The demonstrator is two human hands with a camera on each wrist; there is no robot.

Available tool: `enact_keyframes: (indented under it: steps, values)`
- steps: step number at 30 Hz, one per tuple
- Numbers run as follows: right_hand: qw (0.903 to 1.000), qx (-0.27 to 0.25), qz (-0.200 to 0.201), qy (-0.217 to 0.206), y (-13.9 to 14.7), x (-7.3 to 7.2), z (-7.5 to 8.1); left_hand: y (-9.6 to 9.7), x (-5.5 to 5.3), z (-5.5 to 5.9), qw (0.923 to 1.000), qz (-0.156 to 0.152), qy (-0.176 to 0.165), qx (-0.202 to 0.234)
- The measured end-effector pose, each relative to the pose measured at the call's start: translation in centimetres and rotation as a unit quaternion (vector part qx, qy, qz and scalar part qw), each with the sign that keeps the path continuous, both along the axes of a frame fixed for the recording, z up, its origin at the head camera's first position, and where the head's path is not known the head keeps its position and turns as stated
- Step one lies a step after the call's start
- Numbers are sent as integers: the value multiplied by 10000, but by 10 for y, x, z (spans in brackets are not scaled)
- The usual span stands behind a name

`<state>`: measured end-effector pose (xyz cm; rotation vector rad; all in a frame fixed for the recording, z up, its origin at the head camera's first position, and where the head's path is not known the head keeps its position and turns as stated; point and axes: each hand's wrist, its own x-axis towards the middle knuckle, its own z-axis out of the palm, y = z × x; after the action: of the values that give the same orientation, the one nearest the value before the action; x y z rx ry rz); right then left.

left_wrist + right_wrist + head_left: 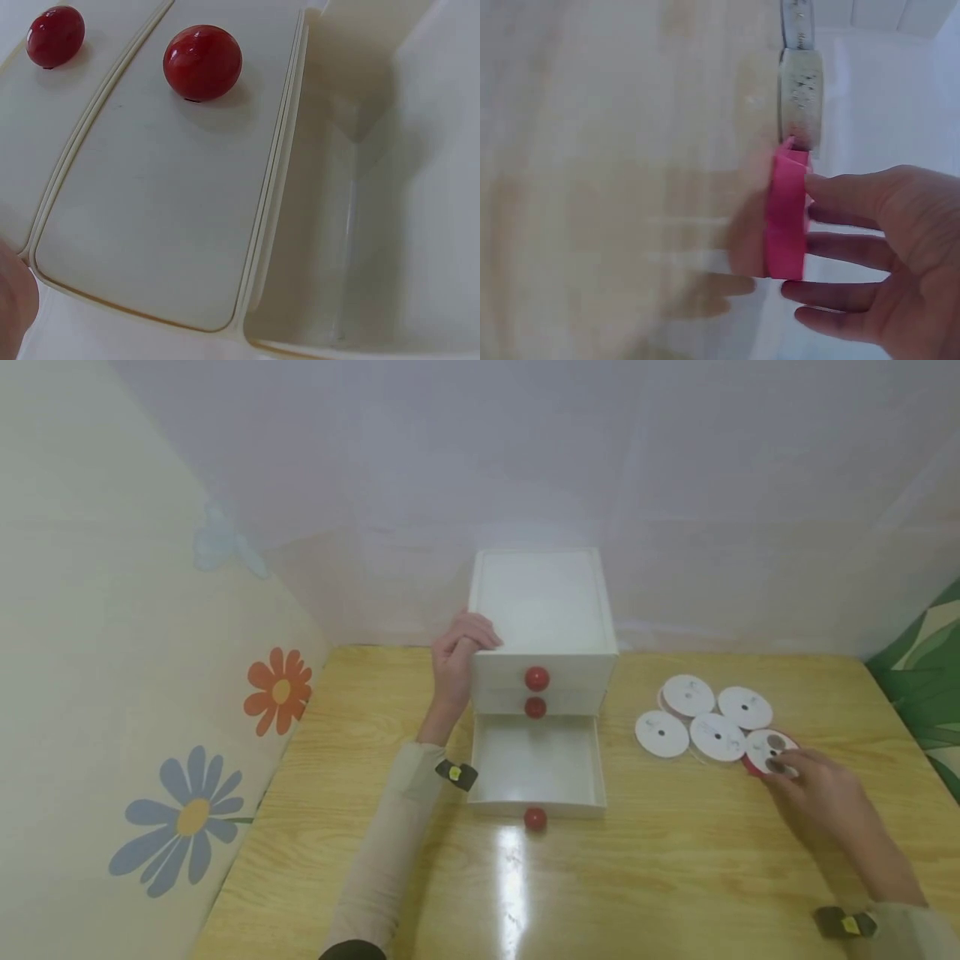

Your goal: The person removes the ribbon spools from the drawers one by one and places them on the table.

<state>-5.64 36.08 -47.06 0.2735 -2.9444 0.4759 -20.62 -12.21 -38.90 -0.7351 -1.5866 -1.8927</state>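
A white drawer cabinet (543,602) with red round knobs stands at the centre, its bottom drawer (536,764) pulled out with nothing seen inside. My left hand (457,652) lies over the cabinet's top left front corner, fingers on its top. In the left wrist view only a bit of that hand shows beside the upper drawer fronts (150,202). On the right, my right hand (828,789) grips a spool of red ribbon (787,217), its thumb and fingers spread across it. This spool has a white face and is nearest me in a cluster of ribbon spools (717,737).
The wooden table (660,868) holds the cabinet and spools. A pale wall hanging (675,485) rises behind it. The left wall carries a blue flower (195,818) and an orange flower (279,692); green leaf shapes (930,685) show at the right edge.
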Motion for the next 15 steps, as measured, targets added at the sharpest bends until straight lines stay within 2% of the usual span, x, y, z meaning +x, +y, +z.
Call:
enact_keyframes:
  steps: [3, 8, 13, 15]
  values:
    - [9998, 62, 64, -166, 1, -3, 5, 0, -1, -1, 10000, -24, 43, 36]
    - [9981, 105, -152, -586, -3, -5, 17, -1, -1, -2, 10000, -67, 34, 52]
    - [9978, 0, -291, -599, -18, -2, 29, -1, -1, -1, 10000, -30, -28, -2]
    - [9987, -103, -238, -444, -26, 0, 34, -1, -1, 0, 10000, -29, -35, 0]
